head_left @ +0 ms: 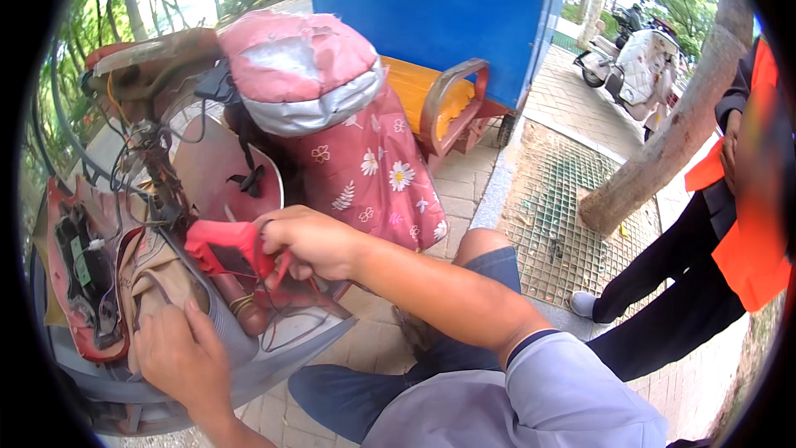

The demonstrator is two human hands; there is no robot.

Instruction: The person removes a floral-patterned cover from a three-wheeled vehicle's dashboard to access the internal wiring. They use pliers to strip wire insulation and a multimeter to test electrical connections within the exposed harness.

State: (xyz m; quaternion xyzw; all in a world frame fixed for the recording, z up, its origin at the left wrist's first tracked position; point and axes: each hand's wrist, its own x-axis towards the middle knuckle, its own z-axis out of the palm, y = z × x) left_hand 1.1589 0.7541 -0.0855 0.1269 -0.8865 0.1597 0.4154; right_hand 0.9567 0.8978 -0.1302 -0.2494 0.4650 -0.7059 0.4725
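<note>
My right hand point(311, 242) is closed around a red plastic tool point(217, 242) with a dark patch on its side. A thin wire point(278, 321) hangs below that hand. Lower left, my left hand point(178, 357), fingers curled, grips a beige cloth bag point(157, 270) inside the opened front of a scooter. Bundled wires point(157, 162) stand exposed on the steering column, just beyond the red tool. Left of the bag lies a detached red panel point(58, 261) with a black unit point(81, 261) on it.
A pink-and-silver padded seat point(303, 66) and a flowered red cover point(365, 166) stand beyond my right hand. A blue box point(431, 17) is behind them. On the right are a tree trunk point(655, 149), a person in an orange vest point(746, 224) and a parked scooter point(638, 75).
</note>
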